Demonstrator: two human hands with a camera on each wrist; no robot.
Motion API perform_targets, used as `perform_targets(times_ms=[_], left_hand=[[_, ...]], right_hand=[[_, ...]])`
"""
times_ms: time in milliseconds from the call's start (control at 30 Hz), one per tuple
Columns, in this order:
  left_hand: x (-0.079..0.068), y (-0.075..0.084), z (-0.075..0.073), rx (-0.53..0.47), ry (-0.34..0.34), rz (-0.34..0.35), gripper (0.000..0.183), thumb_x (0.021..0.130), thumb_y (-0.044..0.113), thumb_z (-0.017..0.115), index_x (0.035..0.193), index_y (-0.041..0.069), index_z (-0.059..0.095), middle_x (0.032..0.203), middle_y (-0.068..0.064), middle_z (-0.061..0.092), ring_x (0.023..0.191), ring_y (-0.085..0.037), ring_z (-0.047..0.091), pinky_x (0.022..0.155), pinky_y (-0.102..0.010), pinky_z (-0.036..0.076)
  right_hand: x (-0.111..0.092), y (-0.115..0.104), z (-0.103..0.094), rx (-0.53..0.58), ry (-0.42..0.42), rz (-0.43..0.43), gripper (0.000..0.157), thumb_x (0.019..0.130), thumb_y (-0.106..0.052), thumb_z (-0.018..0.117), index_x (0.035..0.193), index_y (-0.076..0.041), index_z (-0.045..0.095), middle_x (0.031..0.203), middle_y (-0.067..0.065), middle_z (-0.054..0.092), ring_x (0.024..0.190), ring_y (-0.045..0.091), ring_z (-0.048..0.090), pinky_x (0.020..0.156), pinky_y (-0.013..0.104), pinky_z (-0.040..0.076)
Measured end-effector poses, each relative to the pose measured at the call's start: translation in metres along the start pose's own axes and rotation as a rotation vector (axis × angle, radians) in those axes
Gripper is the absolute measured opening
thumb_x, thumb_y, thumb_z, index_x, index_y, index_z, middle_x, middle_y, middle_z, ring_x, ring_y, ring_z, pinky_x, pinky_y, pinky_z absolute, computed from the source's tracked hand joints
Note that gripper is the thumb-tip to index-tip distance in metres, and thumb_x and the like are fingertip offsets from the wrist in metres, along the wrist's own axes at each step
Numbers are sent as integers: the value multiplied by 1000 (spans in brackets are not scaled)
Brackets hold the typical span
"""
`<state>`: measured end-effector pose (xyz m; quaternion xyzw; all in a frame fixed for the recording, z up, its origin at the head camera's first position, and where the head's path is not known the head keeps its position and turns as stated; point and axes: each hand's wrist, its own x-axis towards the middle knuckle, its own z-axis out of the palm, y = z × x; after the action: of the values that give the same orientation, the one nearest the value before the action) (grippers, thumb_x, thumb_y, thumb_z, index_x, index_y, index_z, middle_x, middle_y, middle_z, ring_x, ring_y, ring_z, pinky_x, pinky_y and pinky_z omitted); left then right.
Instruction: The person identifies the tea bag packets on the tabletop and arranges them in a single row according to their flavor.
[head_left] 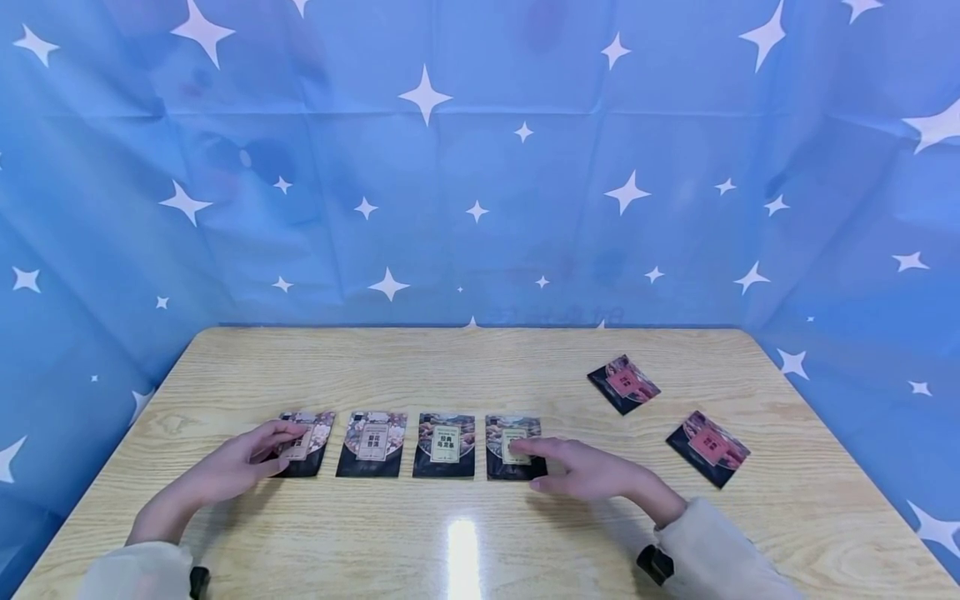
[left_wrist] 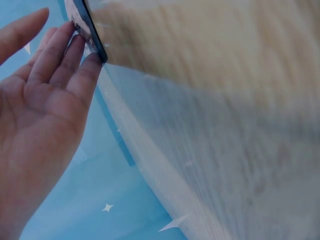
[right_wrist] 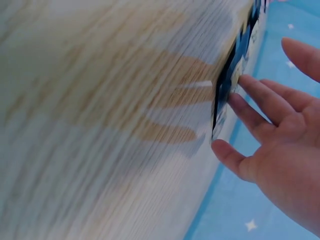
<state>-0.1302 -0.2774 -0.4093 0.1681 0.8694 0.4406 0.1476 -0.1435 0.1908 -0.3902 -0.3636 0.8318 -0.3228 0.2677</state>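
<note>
Four small flat packets lie side by side in a row across the table. My left hand (head_left: 243, 462) rests its fingertips on the leftmost packet (head_left: 321, 432), which has a pink floral print and is partly covered by the fingers. Beside it is a second floral packet (head_left: 372, 468) with a pale pink label. The third packet (head_left: 444, 468) and the fourth packet (head_left: 501, 467) carry pale green labels. On the fourth lie the extended fingertips of my right hand (head_left: 588, 471). Both wrist views show fairly straight fingers touching a packet's face, with the thumbs held away.
Two packets with red labels, one farther back (head_left: 624, 383) and one nearer (head_left: 708, 448), lie askew to the right of the row. The wooden table (head_left: 420, 371) ends at a blue curtain (head_left: 517, 242) with white stars. Dark bands show at both wrists.
</note>
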Motion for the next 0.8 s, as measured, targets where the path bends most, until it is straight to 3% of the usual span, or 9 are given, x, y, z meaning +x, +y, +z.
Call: perform_targets(times_ms=[400, 800], left_hand=[[0, 0, -1, -15, -3, -1, 42, 95, 13, 54, 132, -3, 42, 137, -30, 37, 124, -49, 34, 89, -49, 44], [0, 0, 1, -4, -8, 7, 43, 95, 12, 54, 133, -3, 42, 137, -31, 37, 124, -48, 36, 90, -51, 44]], right_hand=[[1, -3, -1, -9, -7, 1, 56, 98, -26, 49, 143, 2, 32, 144, 16, 35, 132, 35, 30, 104, 51, 28], [-4, -3, -9, 10, 6, 17, 56, 98, -27, 48, 144, 0, 30, 146, 17, 32, 134, 38, 27, 103, 56, 28]])
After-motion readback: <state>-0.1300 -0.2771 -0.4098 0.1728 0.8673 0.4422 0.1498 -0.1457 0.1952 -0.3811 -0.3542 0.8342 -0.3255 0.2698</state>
